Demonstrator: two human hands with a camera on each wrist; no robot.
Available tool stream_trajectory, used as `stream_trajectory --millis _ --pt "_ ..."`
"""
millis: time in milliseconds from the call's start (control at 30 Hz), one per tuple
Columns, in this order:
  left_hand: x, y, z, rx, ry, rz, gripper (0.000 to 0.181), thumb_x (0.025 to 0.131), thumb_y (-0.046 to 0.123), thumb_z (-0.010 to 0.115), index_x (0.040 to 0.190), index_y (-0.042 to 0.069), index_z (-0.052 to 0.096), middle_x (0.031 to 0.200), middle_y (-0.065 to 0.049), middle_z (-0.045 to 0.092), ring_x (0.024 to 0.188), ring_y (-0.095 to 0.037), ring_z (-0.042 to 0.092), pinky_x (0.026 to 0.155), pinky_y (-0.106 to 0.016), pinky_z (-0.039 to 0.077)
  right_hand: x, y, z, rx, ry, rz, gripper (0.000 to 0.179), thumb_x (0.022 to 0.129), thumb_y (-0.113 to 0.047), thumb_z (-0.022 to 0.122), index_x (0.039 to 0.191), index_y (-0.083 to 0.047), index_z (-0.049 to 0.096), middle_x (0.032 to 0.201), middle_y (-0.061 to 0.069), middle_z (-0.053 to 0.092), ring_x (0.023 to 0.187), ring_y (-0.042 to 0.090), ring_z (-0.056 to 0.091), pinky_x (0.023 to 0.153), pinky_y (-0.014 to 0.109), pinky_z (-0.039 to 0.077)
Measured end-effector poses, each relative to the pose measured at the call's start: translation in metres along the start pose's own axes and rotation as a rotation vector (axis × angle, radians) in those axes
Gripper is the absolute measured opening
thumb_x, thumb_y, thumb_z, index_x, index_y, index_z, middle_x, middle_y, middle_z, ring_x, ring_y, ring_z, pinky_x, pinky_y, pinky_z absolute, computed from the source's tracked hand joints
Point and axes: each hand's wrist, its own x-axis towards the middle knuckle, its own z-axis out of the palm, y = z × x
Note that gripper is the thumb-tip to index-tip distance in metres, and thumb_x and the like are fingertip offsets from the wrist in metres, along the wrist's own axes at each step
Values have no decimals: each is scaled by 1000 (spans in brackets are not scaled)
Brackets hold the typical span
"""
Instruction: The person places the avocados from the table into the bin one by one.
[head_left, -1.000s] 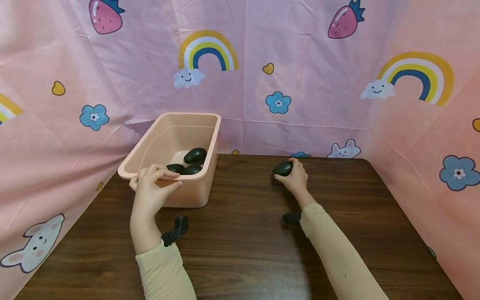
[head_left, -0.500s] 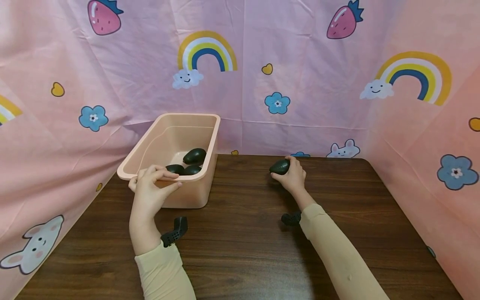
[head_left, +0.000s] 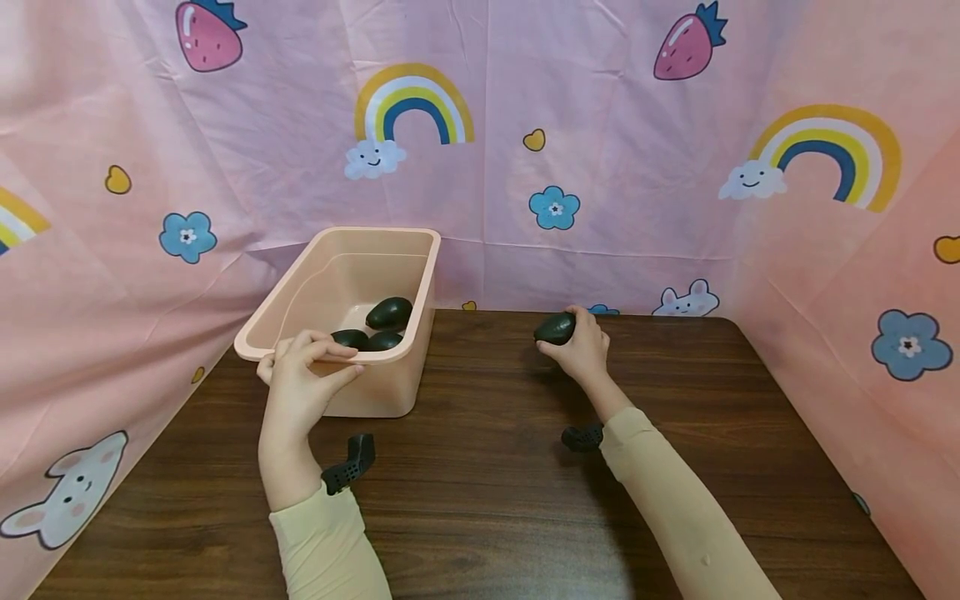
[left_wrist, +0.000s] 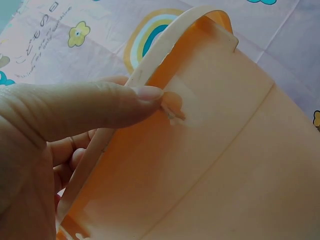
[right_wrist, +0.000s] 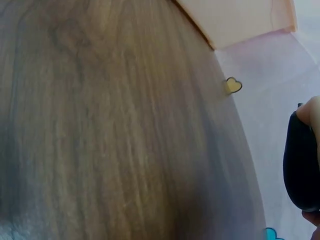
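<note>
My right hand (head_left: 587, 346) grips a dark green avocado (head_left: 553, 329) between thumb and fingers, near the table's back edge. The avocado looks a little raised, with a shadow beneath; in the right wrist view only part of this avocado (right_wrist: 300, 165) shows, at the right edge. My left hand (head_left: 296, 387) pinches the near rim of a peach plastic bin (head_left: 382, 390), fingers over the rim and thumb (left_wrist: 115, 107) under it. Inside the bin lie three avocados (head_left: 389, 313), two of them partly hidden by the near rim and my left fingers.
The bin stands at the back left of a dark wooden table (head_left: 480, 500). Behind and along both sides hangs a pink and lilac printed cloth (head_left: 615, 233). Each wrist wears a black camera mount (head_left: 352, 467).
My right hand has moved slightly left and back with the avocado, toward the bin. The left hand stays on the bin's rim, and the avocados inside have not moved.
</note>
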Motion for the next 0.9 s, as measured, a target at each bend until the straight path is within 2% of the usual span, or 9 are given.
stream_trajectory --millis 900 --pt "-1 -3 0 -4 0 5 22 67 0 85 86 6 74 91 -5 59 99 -25 40 92 -50 3 1 -48 -14 1 -2 -125 79 70 -43 81 133 -12 44 129 10 50 113 31 47 98 52 22"
